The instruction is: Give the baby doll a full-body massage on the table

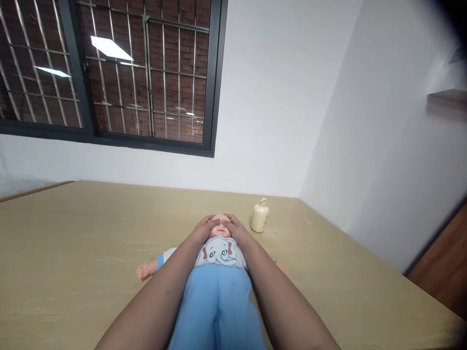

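A baby doll (219, 286) lies on its back on the table, its legs toward me. It wears blue trousers and a white top with an elephant face on the front. Cupped round one side of its head is my left hand (205, 228), while my right hand (235, 227) clasps the other side. My fingers curve over the face and hide the eyes; the mouth and part of the forehead show between them. One doll arm (147, 269) sticks out to the left, and a small part of the other shows beyond my right forearm.
A cream pump bottle (259, 217) stands right of the doll's head. A thin pale strand (308, 219) lies farther right on the wood-toned tabletop (91, 233). White walls rise behind and to the right, with a barred window (146, 73) at the upper left.
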The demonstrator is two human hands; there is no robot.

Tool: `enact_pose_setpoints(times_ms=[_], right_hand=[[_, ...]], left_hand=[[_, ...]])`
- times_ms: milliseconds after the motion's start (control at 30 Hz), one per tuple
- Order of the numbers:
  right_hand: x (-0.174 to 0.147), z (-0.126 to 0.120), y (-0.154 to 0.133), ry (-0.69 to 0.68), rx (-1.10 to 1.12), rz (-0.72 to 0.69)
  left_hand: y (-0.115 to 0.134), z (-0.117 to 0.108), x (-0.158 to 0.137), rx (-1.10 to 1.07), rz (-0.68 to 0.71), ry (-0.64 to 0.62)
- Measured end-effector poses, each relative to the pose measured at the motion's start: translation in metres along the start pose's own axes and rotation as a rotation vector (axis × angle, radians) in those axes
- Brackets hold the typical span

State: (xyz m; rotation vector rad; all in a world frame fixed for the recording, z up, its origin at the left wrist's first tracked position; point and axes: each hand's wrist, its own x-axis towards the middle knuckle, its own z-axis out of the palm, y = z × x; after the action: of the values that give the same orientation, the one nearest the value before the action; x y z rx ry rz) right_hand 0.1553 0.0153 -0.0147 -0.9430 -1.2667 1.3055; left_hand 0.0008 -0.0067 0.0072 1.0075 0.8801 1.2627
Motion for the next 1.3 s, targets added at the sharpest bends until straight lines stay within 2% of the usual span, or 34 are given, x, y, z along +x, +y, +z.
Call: enact_pose_setpoints(times_ms=[200, 333, 467, 600, 800, 967, 1300], right_hand=[[0.001, -0.001, 0.002, 0.001, 0.003, -0.009], [0.002, -0.001, 0.004, 0.002, 0.12, 0.018], [-0.001, -0.003, 0.001, -0.062, 0.266, 0.049], [-0.005, -0.005, -0.005, -0.057, 0.318, 0.106], [-0.008, -0.005, -0.009, -0.046, 0.311, 0.125], [-0.01, -0.003, -0.012, -0.041, 0.306, 0.142], [-0.008, -0.002, -0.005, -0.059, 0.278, 0.041]], left_hand=[[-0.002, 0.0, 0.002, -0.023, 0.011, -0.008], [-0.005, -0.003, 0.006, -0.037, 0.016, -0.022], [-0.009, -0.006, 0.012, -0.059, 0.012, -0.024], [-0.012, -0.008, 0.016, -0.081, -0.006, -0.035], [-0.012, -0.01, 0.014, -0.124, -0.011, -0.039], [-0.008, -0.009, 0.009, -0.073, 0.02, -0.065], [-0.002, -0.004, 0.001, -0.03, -0.009, -0.029]])
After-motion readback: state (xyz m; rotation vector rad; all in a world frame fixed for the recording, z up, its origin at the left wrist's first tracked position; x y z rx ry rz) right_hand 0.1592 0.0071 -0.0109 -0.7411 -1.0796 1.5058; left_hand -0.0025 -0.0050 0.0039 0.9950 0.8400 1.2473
